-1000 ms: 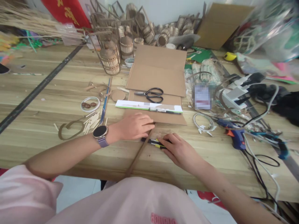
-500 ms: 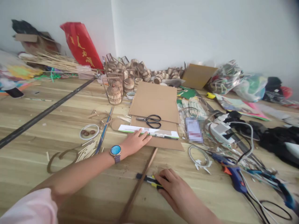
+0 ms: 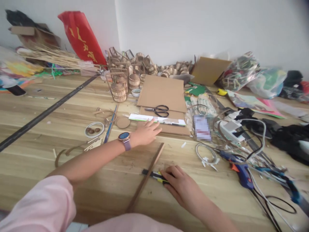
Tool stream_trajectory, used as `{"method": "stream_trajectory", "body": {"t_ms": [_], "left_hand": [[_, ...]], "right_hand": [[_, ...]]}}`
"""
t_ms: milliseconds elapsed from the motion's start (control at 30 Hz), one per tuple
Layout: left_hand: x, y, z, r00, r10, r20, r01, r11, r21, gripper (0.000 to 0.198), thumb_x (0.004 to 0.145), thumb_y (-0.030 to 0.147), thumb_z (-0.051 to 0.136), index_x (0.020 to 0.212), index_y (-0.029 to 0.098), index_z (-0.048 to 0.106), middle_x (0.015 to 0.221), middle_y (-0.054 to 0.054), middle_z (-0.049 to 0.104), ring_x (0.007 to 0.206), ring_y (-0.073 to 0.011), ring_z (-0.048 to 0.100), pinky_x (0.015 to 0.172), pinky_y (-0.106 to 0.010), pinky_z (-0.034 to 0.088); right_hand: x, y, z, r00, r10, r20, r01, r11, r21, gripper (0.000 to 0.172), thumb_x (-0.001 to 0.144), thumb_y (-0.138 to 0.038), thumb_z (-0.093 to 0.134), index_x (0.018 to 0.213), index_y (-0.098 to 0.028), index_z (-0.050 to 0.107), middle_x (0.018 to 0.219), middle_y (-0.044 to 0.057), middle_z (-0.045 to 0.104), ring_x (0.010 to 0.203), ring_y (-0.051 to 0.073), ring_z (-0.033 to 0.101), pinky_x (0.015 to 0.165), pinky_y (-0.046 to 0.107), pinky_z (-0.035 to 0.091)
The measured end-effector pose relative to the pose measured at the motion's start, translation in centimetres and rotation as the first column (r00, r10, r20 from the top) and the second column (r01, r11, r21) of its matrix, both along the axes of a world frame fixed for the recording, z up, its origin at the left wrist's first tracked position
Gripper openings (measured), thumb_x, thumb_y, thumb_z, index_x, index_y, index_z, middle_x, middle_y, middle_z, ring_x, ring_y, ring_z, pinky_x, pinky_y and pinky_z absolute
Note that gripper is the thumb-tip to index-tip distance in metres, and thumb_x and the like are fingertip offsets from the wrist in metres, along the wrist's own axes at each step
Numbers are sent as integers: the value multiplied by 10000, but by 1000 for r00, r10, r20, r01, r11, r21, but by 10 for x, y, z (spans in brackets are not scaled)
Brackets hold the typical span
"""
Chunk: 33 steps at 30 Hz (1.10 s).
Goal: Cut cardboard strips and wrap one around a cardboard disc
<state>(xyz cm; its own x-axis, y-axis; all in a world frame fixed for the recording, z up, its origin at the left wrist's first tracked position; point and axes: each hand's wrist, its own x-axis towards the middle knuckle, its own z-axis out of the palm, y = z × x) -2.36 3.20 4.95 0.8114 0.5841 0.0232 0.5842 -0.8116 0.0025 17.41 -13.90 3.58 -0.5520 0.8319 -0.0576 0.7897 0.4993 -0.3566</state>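
Note:
My left hand [image 3: 147,132], with a watch [image 3: 124,136] on its wrist, reaches forward with fingers spread. Its fingertips rest at the near edge of a white strip [image 3: 140,117] on brown cardboard [image 3: 173,129]. Black-handled scissors [image 3: 159,111] lie just beyond the strip. My right hand [image 3: 182,183] is closed around the end of what looks like a black-and-yellow utility knife [image 3: 155,175], low over the table. The knife's far end meets a thin brown wooden strip [image 3: 147,175], which lies slanting toward me.
Small woven baskets [image 3: 119,91] stand behind, left of a large cardboard sheet [image 3: 164,91]. At right lie a glue gun [image 3: 242,174], a power strip [image 3: 230,129] and cables. A white ring [image 3: 94,129] and a blue strip [image 3: 111,124] are at left.
My left hand has moved away from me, and the cardboard, white strip and scissors have slid forward. A gap now separates the cardboard from the brown strip. My right hand keeps its grip.

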Motion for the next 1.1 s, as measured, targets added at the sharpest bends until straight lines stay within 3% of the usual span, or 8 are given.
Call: {"method": "stream_trajectory", "body": {"t_ms": [100,200,300,467,700,900,967,1100], "left_hand": [[-13,-46,16,972,-230,52,235,954,-184,513,935,428,592,1375,172,530,1407,-162,525,1332,-303,447,1098,-403,379],[-21,-86,17,998,-39,55,55,944,-326,361,904,332,650,1232,182,639,1058,-123,656,1019,-275,626,837,-340,509],[-21,-101,4,997,27,69,6,902,-432,168,925,219,591,1049,201,702,872,-49,668,834,-208,662,685,-269,489],[-11,-83,-17,992,27,125,26,913,-407,231,930,150,518,1059,184,707,917,-69,671,876,-215,658,708,-279,473],[16,-39,-17,987,-67,149,115,934,-337,208,912,130,530,964,161,730,934,-82,664,893,-212,638,771,-289,483],[14,-27,-14,962,-227,151,263,915,-307,193,922,211,595,1060,154,718,1313,-136,612,1245,-265,531,1071,-366,393],[7,-28,-15,945,-300,129,326,882,-340,418,875,327,689,1236,123,643,1434,-157,531,1368,-267,437,1153,-344,311],[-7,-29,-22,937,-348,30,325,837,-441,987,791,560,716,1509,29,297,1609,-222,182,1498,-295,195,1220,-359,165]], "right_hand": [[1,0,-2,1000,15,-10,-15,1000,19,324,925,-157,502,1228,-184,613,1056,119,648,977,253,615,838,434,590],[1,-1,-4,1000,19,10,-19,999,31,316,936,-176,506,1236,-179,608,1052,118,646,974,259,611,828,445,593],[2,-1,-5,999,31,13,-32,998,51,326,942,-185,502,1252,-169,599,1055,122,644,976,259,609,816,441,595],[7,7,-10,1000,14,-24,-12,996,88,331,947,-205,485,1256,-202,606,1064,116,640,986,251,604,828,438,589],[24,38,-16,998,-45,-48,49,995,90,361,934,-219,495,1274,-214,617,1079,128,628,1012,268,592,860,457,568],[29,46,-15,997,-34,-74,40,995,88,376,924,-221,511,1284,-221,618,1077,126,625,1022,264,594,886,460,557],[30,45,-17,996,-31,-85,39,995,87,375,931,-230,506,1291,-229,612,1091,123,622,1028,260,594,896,461,552],[31,44,-19,996,-30,-90,38,995,88,368,945,-251,490,1293,-206,603,1103,128,614,1034,259,590,889,450,555]]}}
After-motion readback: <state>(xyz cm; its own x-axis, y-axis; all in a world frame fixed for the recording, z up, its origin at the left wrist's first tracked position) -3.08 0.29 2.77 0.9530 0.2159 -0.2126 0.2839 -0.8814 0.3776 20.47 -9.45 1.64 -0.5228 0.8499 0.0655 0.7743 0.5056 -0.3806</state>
